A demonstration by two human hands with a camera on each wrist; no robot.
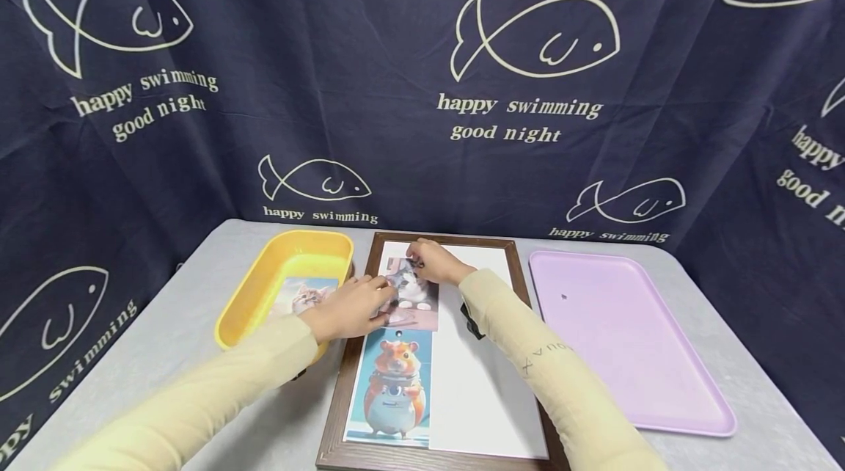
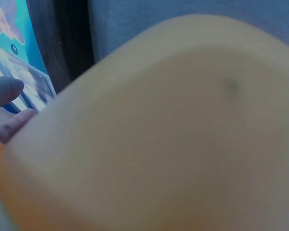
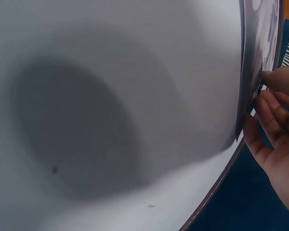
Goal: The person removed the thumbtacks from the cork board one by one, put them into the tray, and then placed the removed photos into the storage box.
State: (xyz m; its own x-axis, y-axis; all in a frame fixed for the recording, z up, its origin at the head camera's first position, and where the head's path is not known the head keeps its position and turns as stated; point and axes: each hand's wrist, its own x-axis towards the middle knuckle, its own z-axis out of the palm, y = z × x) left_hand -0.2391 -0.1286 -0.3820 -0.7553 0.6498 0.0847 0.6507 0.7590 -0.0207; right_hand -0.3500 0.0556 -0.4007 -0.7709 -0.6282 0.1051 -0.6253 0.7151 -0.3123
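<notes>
A picture card of a grey-and-white kitten (image 1: 416, 290) lies over the upper left of a white board (image 1: 482, 398) set in a brown frame (image 1: 519, 276). My right hand (image 1: 437, 263) pinches the card's top edge; in the right wrist view the card's side stands a little off the board beside the fingers (image 3: 269, 115). At the card's left edge, my left hand (image 1: 353, 306) holds on, thumb and fingers bent and overlapping the picture. Just below, a hamster picture card (image 1: 396, 386) lies flat on the board. A sleeve fills most of the left wrist view.
Left of the frame stands a yellow tub (image 1: 247, 293) with an orange kitten card (image 1: 305, 296) in it, partly behind the left hand. A shallow purple tray (image 1: 614, 339) lies to the right. A dark blue curtain (image 1: 409, 89) with fish drawings hangs behind the table.
</notes>
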